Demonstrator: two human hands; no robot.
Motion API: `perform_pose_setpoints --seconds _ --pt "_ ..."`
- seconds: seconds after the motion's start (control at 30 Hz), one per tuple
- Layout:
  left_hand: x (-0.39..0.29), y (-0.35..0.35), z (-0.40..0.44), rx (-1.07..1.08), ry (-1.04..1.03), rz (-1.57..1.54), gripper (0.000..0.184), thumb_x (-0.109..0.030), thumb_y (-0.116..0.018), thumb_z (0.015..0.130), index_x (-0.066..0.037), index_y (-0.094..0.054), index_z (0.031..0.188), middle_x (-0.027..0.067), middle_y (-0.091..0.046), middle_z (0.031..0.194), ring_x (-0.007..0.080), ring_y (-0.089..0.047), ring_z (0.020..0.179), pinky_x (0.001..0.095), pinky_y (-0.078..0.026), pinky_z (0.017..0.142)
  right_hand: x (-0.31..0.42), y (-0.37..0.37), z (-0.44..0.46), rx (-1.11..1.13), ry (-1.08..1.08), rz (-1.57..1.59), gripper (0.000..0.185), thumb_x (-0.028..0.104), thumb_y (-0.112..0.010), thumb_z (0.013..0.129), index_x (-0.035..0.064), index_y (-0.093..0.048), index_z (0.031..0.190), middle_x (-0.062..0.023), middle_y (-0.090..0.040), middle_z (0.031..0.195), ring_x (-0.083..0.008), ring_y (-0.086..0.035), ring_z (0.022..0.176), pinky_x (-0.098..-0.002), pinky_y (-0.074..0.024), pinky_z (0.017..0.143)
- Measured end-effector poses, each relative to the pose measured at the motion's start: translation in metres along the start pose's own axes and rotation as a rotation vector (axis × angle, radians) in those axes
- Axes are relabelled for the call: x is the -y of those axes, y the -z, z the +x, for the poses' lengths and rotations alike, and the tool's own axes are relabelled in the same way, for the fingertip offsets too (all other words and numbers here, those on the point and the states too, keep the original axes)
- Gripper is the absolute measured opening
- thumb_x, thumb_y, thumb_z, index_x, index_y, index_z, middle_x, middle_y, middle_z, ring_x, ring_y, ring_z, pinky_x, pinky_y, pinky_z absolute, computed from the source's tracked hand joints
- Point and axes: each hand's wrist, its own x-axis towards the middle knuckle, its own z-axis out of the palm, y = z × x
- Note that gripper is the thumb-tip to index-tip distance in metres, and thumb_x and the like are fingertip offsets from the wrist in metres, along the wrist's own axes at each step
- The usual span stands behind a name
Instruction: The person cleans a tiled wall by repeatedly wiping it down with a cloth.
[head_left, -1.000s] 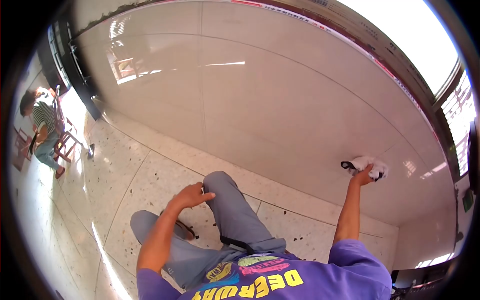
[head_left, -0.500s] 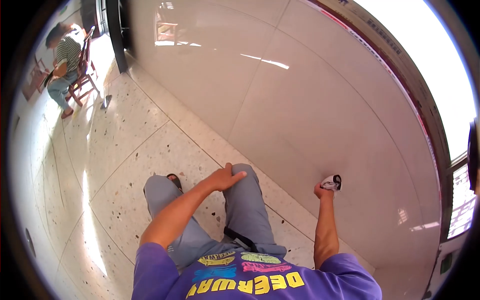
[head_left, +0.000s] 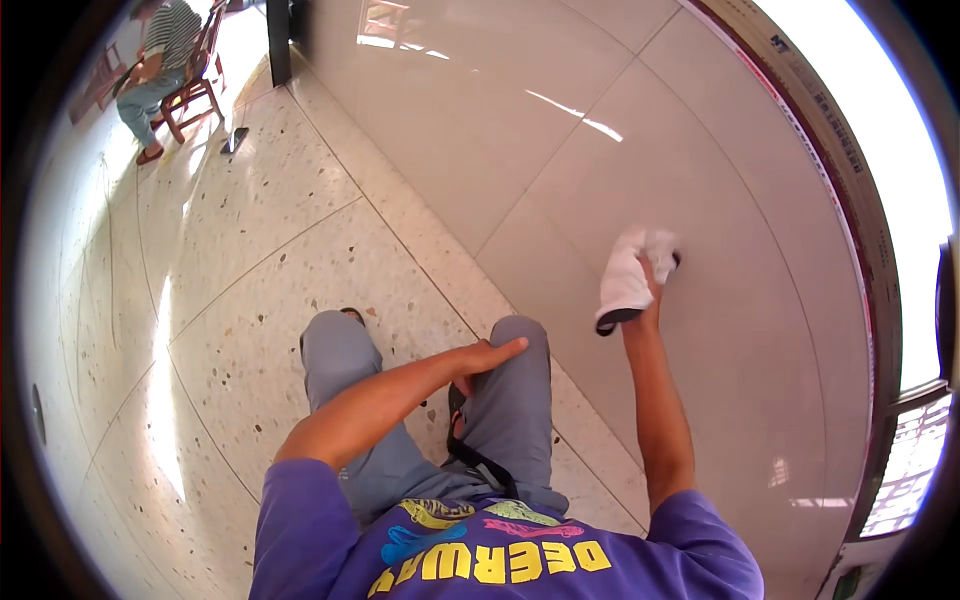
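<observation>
A white cloth with black edging [head_left: 625, 280] is bunched in my right hand [head_left: 655, 287] and lies against the glossy tiled wall [head_left: 560, 230]. One part of it hangs down to the left of my wrist; the cloth covers most of my fingers. My left hand [head_left: 487, 357] rests on my right knee [head_left: 522, 335], its thumb stretched out apart and the other fingers over the inner side of the leg. Nothing is held in it.
Speckled stone floor [head_left: 270, 240] meets the wall along a diagonal edge. At the upper left a person in a striped top [head_left: 175, 40] sits on a wooden chair [head_left: 200, 90], with a dark flat object [head_left: 235, 140] on the floor nearby. A brown frame [head_left: 840, 130] edges the bright opening at right.
My right hand has moved up along the wall, and the cloth, compact before, now hangs spread out. My left hand stays on the knee. The view has shifted slightly.
</observation>
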Motion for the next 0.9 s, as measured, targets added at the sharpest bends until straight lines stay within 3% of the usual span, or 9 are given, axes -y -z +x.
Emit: perform_pose_setpoints --seconds 0.07,0.1,0.2,0.3,0.5,0.7,0.77,0.83,0.9 --pt "-0.001 0.000 0.004 0.027 0.038 -0.043 0.135 -0.094 -0.045 0.071 0.004 -0.008 0.156 0.0315 -0.032 0.151 0.0490 -0.050 0.128 0.0567 -0.051 0.094 0.029 -0.092 0.025 -0.179 0.306 -0.553 0.044 0.007 -0.076 0.087 0.0019 -0.058 0.126 -0.0072 -0.065 0.115 -0.0173 -0.063 0.102 -0.0330 -0.0517 0.089" --pt "0.000 -0.001 0.006 0.041 0.059 -0.068 0.136 -0.094 -0.046 0.071 0.004 -0.006 0.156 0.0309 -0.031 0.153 0.0493 -0.048 0.131 0.0593 -0.049 0.097 0.035 -0.099 0.049 -0.046 0.544 -0.924 0.052 0.012 -0.079 0.084 -0.0031 -0.054 0.128 -0.0108 -0.064 0.117 -0.0214 -0.062 0.106 -0.0345 -0.0506 0.088" --pt "0.005 -0.001 0.020 0.048 -0.007 -0.133 0.135 -0.092 -0.048 0.071 0.003 -0.005 0.156 0.0296 -0.028 0.154 0.0488 -0.038 0.138 0.0654 -0.042 0.101 0.058 -0.163 0.093 0.164 0.921 -1.545 0.062 0.014 -0.082 0.073 0.0102 -0.055 0.129 -0.0128 -0.057 0.112 -0.0376 -0.062 0.097 -0.0428 -0.0538 0.079" --pt "0.009 -0.001 0.032 0.018 -0.038 -0.150 0.132 -0.090 -0.051 0.072 0.003 -0.009 0.156 0.0293 -0.030 0.154 0.0478 -0.035 0.140 0.0685 -0.038 0.103 0.037 -0.196 0.138 0.303 1.158 -1.817 0.055 0.005 -0.072 0.077 0.0167 -0.056 0.128 -0.0098 -0.056 0.115 -0.0321 -0.063 0.095 -0.0398 -0.0562 0.071" --pt "-0.006 0.002 0.009 -0.010 -0.075 -0.139 0.131 -0.088 -0.053 0.073 0.009 -0.015 0.153 0.0300 -0.033 0.152 0.0463 -0.041 0.137 0.0636 -0.043 0.101 -0.079 -0.166 0.184 0.458 1.191 -2.141 0.045 0.006 -0.068 0.078 0.0172 -0.061 0.121 -0.0082 -0.054 0.104 -0.0240 -0.061 0.084 -0.0340 -0.0558 0.064" --pt "0.001 0.001 0.025 -0.073 -0.078 -0.082 0.131 -0.087 -0.053 0.074 0.016 -0.022 0.147 0.0331 -0.037 0.147 0.0456 -0.050 0.129 0.0585 -0.052 0.090 -0.157 -0.067 0.123 0.844 0.960 -2.241 0.034 0.008 -0.070 0.075 0.0151 -0.063 0.108 -0.0089 -0.056 0.103 -0.0247 -0.061 0.084 -0.0340 -0.0551 0.065" --pt "-0.002 0.001 0.023 -0.079 -0.078 -0.053 0.131 -0.088 -0.053 0.073 0.017 -0.023 0.146 0.0337 -0.039 0.144 0.0447 -0.054 0.124 0.0544 -0.055 0.084 -0.164 -0.044 0.108 0.858 0.704 -2.187 0.036 0.007 -0.072 0.075 0.0143 -0.062 0.109 -0.0094 -0.056 0.102 -0.0277 -0.062 0.087 -0.0371 -0.0553 0.068" --pt "-0.002 -0.002 0.025 -0.082 -0.083 -0.015 0.132 -0.088 -0.053 0.073 0.018 -0.023 0.145 0.0343 -0.044 0.140 0.0436 -0.058 0.118 0.0499 -0.057 0.077 -0.160 -0.054 0.086 0.582 0.284 -2.100 0.043 0.006 -0.075 0.074 0.0137 -0.061 0.114 -0.0129 -0.059 0.104 -0.0328 -0.063 0.094 -0.0411 -0.0557 0.070" --pt "0.002 -0.010 0.034 -0.103 -0.136 0.012 0.133 -0.088 -0.055 0.072 0.019 -0.021 0.144 0.0344 -0.049 0.136 0.0430 -0.063 0.109 0.0474 -0.058 0.071 -0.160 -0.066 0.077 0.364 0.082 -1.718 0.045 0.009 -0.074 0.079 0.0114 -0.061 0.122 -0.0135 -0.067 0.110 -0.0329 -0.067 0.097 -0.0386 -0.0563 0.079"
